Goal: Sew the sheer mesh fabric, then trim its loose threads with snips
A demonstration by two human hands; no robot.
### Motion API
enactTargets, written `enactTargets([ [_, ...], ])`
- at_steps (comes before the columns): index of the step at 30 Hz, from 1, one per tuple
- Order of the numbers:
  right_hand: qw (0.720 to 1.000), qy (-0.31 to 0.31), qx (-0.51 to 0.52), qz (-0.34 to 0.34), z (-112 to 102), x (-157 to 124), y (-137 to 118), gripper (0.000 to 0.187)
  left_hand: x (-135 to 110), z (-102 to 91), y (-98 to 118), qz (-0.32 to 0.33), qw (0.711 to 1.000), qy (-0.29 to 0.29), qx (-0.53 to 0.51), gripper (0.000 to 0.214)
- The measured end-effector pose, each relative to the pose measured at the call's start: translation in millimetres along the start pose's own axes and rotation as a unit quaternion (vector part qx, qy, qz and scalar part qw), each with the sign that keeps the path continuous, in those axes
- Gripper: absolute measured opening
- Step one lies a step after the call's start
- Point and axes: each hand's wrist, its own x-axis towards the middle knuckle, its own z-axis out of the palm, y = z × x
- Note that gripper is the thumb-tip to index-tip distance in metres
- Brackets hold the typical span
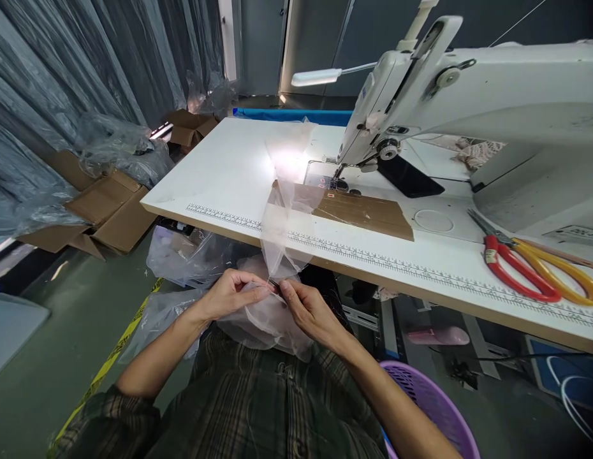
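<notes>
Sheer whitish fabric (277, 239) hangs over the front edge of the sewing table and bunches in my lap. Just below that edge, my left hand (233, 293) is closed, pinching the fabric between thumb and fingers. Close beside it, my right hand (312, 309) is closed around a small, thin dark tool (274, 283). Its tip meets the fabric at my left fingertips; most of it is hidden, so its kind is unclear. Beyond my hands, the sewing machine (373, 115) stands with its needle area over the table.
A brown card strip (363, 213) lies before the needle plate on the white table (215, 172). Red-handled scissors (516, 268) and a yellow-handled pair (559, 268) rest at the right. Below are a purple basket (428, 398) and plastic bags (182, 255); cardboard boxes (109, 204) stand left.
</notes>
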Motion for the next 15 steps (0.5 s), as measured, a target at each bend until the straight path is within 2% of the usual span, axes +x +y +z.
enactTargets([
  [3,1.0,0.001,0.001,-0.006,3.0,5.8,2.4,0.048,0.4,0.7,-0.1,0.005,1.0,0.008,0.002,0.033],
  [7,0.999,0.048,-0.013,0.022,6.0,7.7,7.2,0.05,0.8,0.7,-2.5,-0.005,1.0,0.019,-0.016,0.031],
  [11,0.999,0.02,0.006,0.026,5.9,0.7,5.4,0.051,1.5,0.2,-2.2,-0.014,0.999,0.018,-0.041,0.029],
  [15,1.0,0.009,-0.02,0.007,5.9,-1.0,-0.8,0.048,3.4,1.1,-0.2,-0.008,1.0,0.012,-0.027,0.029],
])
